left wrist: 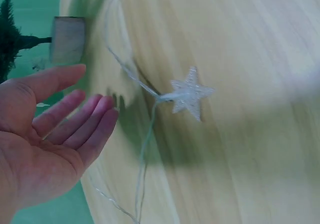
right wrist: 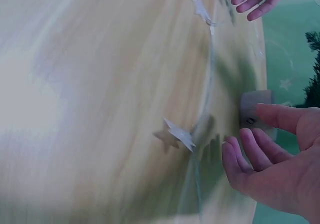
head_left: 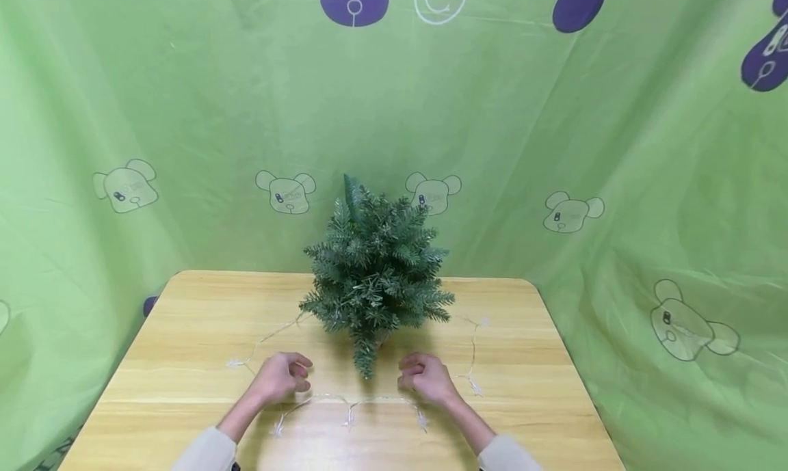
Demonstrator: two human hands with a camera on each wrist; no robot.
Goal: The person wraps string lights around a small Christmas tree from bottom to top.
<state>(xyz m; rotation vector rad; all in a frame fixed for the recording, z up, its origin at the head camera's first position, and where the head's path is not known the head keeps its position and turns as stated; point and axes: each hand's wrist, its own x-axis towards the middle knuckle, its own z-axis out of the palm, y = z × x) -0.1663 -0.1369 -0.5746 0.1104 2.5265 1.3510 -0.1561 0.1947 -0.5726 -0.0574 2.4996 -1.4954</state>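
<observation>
A small artificial Christmas tree (head_left: 377, 259) stands on the table, its block-like base (left wrist: 69, 39) seen in the left wrist view. Around its front and sides loops a thin clear string of lights (head_left: 326, 396) with star-shaped pieces. My left hand (head_left: 282, 377) hovers left of the tree, fingers loosely bent and holding nothing. One clear star (left wrist: 192, 94) lies beyond its fingertips in the left wrist view. On the tree's other side, my right hand (head_left: 429, 377) mirrors it, also holding nothing. In the right wrist view, another star (right wrist: 181, 135) is close to its fingertips.
The wooden table (head_left: 185, 334) has rounded back corners. Green printed cloth (head_left: 492, 129) hangs behind it and along both sides. More stars of the string, such as one star (head_left: 236, 363) at the left and another star (head_left: 475, 387) at the right, lie on the tabletop.
</observation>
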